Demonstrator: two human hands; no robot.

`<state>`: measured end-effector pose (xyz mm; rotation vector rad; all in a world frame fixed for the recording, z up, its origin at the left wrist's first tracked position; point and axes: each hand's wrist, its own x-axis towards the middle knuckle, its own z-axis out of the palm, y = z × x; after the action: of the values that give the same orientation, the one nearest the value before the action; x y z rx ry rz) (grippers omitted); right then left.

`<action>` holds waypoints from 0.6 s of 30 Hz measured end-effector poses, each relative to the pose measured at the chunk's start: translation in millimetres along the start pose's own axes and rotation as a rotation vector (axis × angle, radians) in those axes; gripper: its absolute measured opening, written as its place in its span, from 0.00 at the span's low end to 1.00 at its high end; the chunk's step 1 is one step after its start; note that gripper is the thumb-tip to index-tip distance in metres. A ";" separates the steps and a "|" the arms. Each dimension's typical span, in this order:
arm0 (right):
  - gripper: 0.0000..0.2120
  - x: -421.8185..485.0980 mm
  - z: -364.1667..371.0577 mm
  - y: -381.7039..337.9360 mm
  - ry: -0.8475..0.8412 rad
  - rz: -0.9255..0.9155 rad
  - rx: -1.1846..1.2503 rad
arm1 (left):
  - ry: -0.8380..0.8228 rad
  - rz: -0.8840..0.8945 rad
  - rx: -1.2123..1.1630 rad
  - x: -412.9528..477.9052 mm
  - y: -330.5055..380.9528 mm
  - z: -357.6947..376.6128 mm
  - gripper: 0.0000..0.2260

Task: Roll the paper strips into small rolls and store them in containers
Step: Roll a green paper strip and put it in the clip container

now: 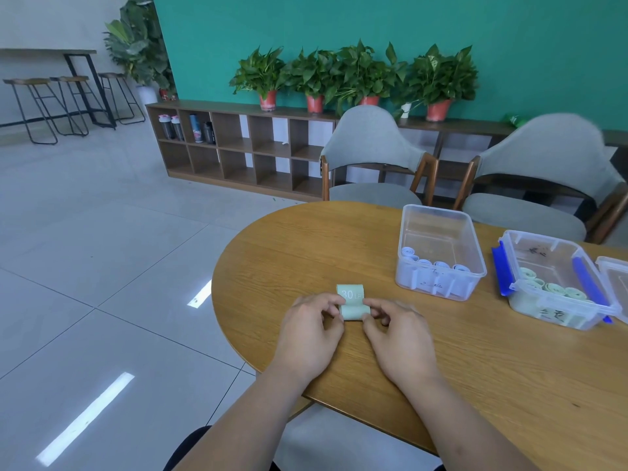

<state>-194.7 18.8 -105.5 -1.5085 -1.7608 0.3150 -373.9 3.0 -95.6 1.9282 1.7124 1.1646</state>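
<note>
Since the pale green paper strip (353,302) looks thin, light and springy, it will probably uncoil the moment the pinch slackens and crease if squeezed hard, so the safest hold is at its two side edges, where the coil meets the flat tail. It lies on the wooden table (475,368), apparently coiled at its near end, with a short printed tail reaching away from the person and curling up at the tip. The left hand (307,338) pinches the strip's left edge and the right hand (397,338) its right edge, fingers curled onto the coil, the two hands close together with only the strip between them. To the left of the strip the table's rounded rim is near, with tiled floor (102,266) beyond, so a loose roll nudged that way could drop off. To the right of the strip and farther back stands an open transparent container (438,208) holding pale blue rolls (441,265). Farther right again, a second container (543,236) with blue clips holds green rolls (557,288) matching the strip, which makes it the likely home. Bare wood shows between the strip and both containers, so the path looks free, though their walls stand up and a hand would need to lift over the rim
</note>
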 end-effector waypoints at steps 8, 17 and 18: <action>0.11 -1.6 -1.0 -3.1 0.012 -0.003 0.021 | 0.032 0.009 0.016 0.0 -0.8 3.7 0.11; 0.13 -0.3 -2.6 -3.1 0.005 0.020 0.053 | 0.010 -0.007 0.018 -0.2 0.3 1.2 0.12; 0.12 -0.2 -2.6 -3.2 0.003 0.027 0.058 | 0.011 -0.009 0.012 -0.4 0.2 0.9 0.12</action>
<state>-195.1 17.0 -101.9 -1.4915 -1.7157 0.3744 -373.1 2.8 -96.2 1.9221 1.7361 1.1668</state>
